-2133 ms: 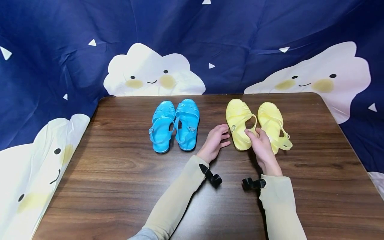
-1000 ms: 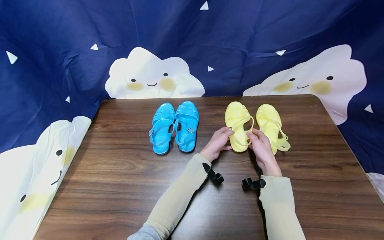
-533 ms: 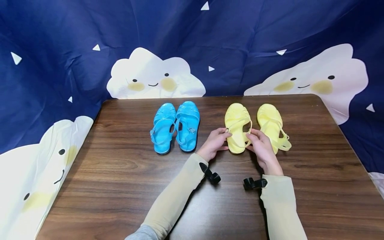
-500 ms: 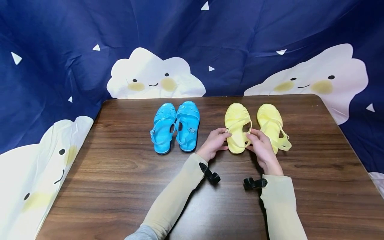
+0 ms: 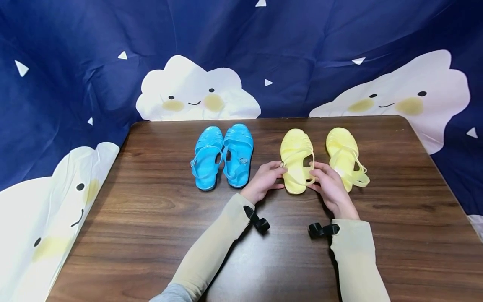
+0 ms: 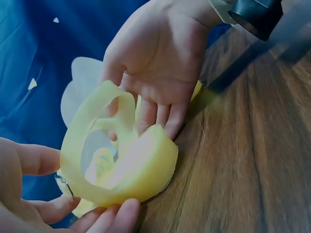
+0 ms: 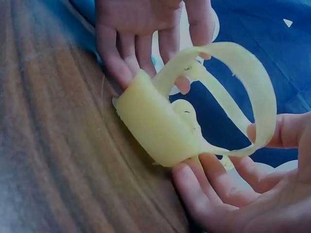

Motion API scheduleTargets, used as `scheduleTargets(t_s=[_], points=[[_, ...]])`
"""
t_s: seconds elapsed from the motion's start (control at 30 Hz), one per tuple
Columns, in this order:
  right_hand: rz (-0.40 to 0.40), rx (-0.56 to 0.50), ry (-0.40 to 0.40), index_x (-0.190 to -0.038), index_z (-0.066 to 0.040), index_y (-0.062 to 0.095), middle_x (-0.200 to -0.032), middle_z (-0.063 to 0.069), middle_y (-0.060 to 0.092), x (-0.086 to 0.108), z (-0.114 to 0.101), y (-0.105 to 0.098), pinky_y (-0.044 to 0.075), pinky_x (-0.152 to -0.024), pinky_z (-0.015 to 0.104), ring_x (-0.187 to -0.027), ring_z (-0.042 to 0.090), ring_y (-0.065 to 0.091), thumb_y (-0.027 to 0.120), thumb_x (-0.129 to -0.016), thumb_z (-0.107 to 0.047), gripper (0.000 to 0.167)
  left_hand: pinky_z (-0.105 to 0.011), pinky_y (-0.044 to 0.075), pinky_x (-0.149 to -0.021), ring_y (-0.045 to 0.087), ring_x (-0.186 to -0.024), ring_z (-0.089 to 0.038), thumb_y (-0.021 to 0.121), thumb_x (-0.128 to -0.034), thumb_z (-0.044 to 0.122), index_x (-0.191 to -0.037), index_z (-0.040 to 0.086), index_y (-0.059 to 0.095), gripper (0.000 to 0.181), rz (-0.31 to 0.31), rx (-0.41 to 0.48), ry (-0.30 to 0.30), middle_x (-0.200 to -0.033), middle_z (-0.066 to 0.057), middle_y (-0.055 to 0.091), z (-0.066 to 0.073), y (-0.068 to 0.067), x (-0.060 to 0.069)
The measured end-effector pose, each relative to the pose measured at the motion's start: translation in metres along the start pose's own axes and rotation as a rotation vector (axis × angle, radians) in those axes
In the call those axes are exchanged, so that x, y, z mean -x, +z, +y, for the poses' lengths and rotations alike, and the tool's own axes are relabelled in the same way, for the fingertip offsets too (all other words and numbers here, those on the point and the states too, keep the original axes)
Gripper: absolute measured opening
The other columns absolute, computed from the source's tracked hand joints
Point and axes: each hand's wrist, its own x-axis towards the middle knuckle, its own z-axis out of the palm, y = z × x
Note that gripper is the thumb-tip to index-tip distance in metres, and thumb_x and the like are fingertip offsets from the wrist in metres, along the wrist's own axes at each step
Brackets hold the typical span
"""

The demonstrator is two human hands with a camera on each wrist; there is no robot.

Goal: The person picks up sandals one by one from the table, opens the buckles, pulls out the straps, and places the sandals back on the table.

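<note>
In the head view a yellow sandal, toe away from me, stands between my two hands. My left hand pinches its left side by the strap, thumb near the metal buckle. On the other side my right hand pinches the strap, with fingertips low against the heel. Both wrist views show the heel strap looping up above the sole. A second yellow sandal lies to the right, just beyond my right hand, its strap hanging out sideways.
Two blue sandals stand side by side on the left, toes away from me. The brown wooden table ends at a rounded back edge before a dark blue cloth printed with clouds. Black camera mounts sit on both wrists.
My left hand has come from beside the sandal to pinch its strap side. Held by both hands, the sandal has shifted slightly left, widening the gap to the other yellow one.
</note>
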Motion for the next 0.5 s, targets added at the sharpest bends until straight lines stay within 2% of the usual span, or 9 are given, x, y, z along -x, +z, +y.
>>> scheduleTargets(t_s=[0.13,0.37,0.5], points=[[-0.043,0.0,-0.001,-0.129,-0.006,0.042,-0.11,-0.003,0.051,-0.002,0.002,-0.001,0.052,-0.078,0.019,-0.088,0.004,0.058,0.049,-0.098,-0.014,0.033,-0.036,0.056,-0.087,0.053,-0.102,-0.018,0.059,-0.0954,0.018,-0.139,0.006,0.048,0.046,-0.011,-0.018,-0.003,-0.132,-0.007,0.053,-0.002,-0.006,0.004],[-0.154,0.083,0.016,-0.126,-0.003,0.041,-0.111,-0.004,0.055,0.001,0.002,-0.007,0.053,-0.079,0.023,-0.093,0.003,0.06,0.052,-0.099,-0.02,0.034,-0.033,0.057,-0.082,0.059,-0.1,-0.016,0.055,-0.0984,0.021,-0.137,0.005,0.049,0.042,-0.038,-0.063,0.001,-0.128,-0.008,0.057,-0.007,-0.012,0.015],[-0.227,0.065,0.019,-0.12,-0.001,0.043,-0.111,-0.002,0.058,0.004,0.007,-0.009,0.056,-0.081,0.027,-0.095,0.005,0.063,0.054,-0.099,-0.018,0.03,-0.031,0.057,-0.079,0.062,-0.095,-0.016,0.055,-0.0984,0.022,-0.134,0.005,0.052,0.04,-0.045,-0.097,0.001,-0.123,-0.009,0.06,-0.012,-0.017,0.024]])
